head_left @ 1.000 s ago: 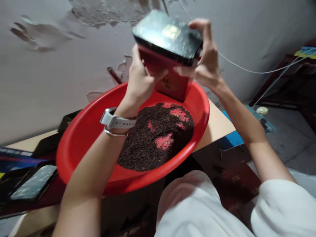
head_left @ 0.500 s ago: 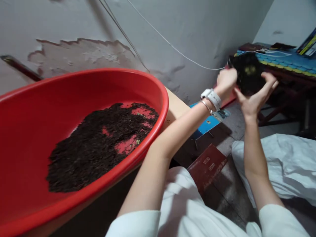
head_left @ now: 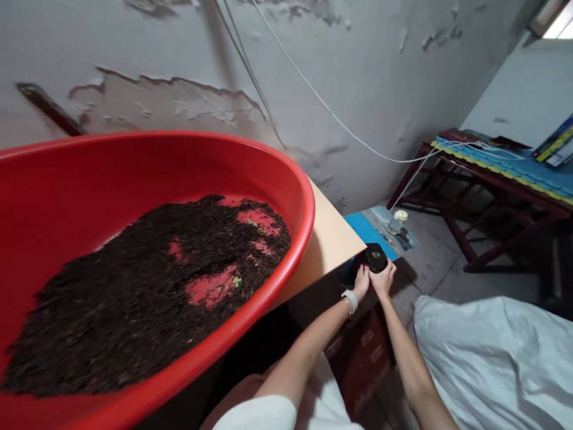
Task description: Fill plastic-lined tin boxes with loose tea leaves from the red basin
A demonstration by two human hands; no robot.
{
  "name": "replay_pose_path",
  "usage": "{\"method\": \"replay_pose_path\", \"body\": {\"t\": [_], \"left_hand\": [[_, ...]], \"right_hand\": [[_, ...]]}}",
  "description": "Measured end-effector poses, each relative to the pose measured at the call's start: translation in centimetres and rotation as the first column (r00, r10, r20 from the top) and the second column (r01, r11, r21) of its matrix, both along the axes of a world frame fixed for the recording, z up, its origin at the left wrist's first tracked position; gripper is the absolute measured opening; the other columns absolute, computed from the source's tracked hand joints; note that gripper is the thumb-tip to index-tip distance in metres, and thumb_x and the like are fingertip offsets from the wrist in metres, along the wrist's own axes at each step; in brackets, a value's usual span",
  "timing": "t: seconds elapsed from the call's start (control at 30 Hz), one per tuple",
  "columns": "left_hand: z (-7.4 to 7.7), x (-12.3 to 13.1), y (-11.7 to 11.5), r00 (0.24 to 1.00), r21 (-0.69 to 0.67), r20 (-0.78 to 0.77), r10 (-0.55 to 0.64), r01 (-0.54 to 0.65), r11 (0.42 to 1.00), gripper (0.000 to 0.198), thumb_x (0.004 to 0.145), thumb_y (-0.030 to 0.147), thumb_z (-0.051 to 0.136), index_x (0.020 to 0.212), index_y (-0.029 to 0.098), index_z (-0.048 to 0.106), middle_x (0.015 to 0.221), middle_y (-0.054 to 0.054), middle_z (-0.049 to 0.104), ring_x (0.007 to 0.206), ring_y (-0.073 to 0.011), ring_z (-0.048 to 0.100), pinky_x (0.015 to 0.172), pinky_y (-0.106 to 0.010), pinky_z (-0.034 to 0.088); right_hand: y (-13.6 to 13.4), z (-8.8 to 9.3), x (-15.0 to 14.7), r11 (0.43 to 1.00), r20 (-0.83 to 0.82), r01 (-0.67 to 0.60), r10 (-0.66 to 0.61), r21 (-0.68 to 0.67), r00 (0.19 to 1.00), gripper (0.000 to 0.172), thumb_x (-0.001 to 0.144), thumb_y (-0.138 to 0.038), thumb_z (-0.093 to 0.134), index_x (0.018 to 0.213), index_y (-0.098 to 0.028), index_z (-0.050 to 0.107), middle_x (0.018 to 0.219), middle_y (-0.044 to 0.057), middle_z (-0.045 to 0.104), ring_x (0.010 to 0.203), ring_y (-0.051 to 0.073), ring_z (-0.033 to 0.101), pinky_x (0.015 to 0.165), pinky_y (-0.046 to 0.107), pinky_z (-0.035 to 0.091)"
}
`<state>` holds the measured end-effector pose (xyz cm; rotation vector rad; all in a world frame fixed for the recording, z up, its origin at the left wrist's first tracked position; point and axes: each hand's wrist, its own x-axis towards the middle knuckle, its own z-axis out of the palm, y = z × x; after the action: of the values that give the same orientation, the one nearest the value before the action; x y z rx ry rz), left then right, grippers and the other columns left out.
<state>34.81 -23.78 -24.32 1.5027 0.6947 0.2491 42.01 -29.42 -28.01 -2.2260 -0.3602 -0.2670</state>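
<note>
Both my hands reach down low to the right of the table and grip a small dark box (head_left: 375, 258) with a gold mark on its lid. My left hand (head_left: 360, 280), with a white watch on the wrist, is closed on the box's left side. My right hand (head_left: 384, 279) is closed on its near right side. The box is down by the floor, just past the table's corner. A large red basin (head_left: 286, 179) fills the left of the view and holds a spread of dark loose tea leaves (head_left: 147, 286), with patches of red bottom showing.
The basin rests on a light wooden table (head_left: 329, 239) against a peeling wall. A blue board (head_left: 380, 227) with small items lies on the floor. A dark red box (head_left: 364, 358) is below my arms, a white sack (head_left: 492, 352) at right, a wooden bench (head_left: 496, 179) beyond.
The dark box went from above the basin, out to the right, then down to the floor past the table corner. Both hands stayed on it. The view swung right.
</note>
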Motion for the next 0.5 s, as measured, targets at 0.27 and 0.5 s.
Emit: {"method": "replay_pose_path", "body": {"t": [0.27,0.5], "left_hand": [[-4.8,-1.6,2.8,0.951,0.208,-0.188,-0.245,0.282,0.937,0.060,0.091,0.039,0.031,0.141,0.006,0.038,0.142,-0.020,0.045,0.131,-0.0311,0.044,0.111,-0.042,0.032],[-4.3,-4.9,0.0,0.870,0.249,-0.277,-0.407,0.474,0.845,0.058,0.075,0.034,0.051,0.131,0.017,0.053,0.133,-0.019,0.054,0.123,-0.0390,0.051,0.099,-0.056,0.042]], "right_hand": [[6.5,-1.8,5.7,0.999,-0.040,-0.027,0.027,0.017,0.999,0.090,0.053,-0.045,0.065,0.130,-0.008,0.036,0.130,0.025,0.036,0.123,0.042,0.040,0.103,0.049,0.035],[7.5,4.2,7.4,0.999,-0.182,0.022,-0.028,-0.036,0.983,0.079,0.047,-0.042,0.070,0.120,-0.028,0.042,0.129,0.021,0.038,0.124,0.053,0.036,0.092,0.073,0.029]]}}
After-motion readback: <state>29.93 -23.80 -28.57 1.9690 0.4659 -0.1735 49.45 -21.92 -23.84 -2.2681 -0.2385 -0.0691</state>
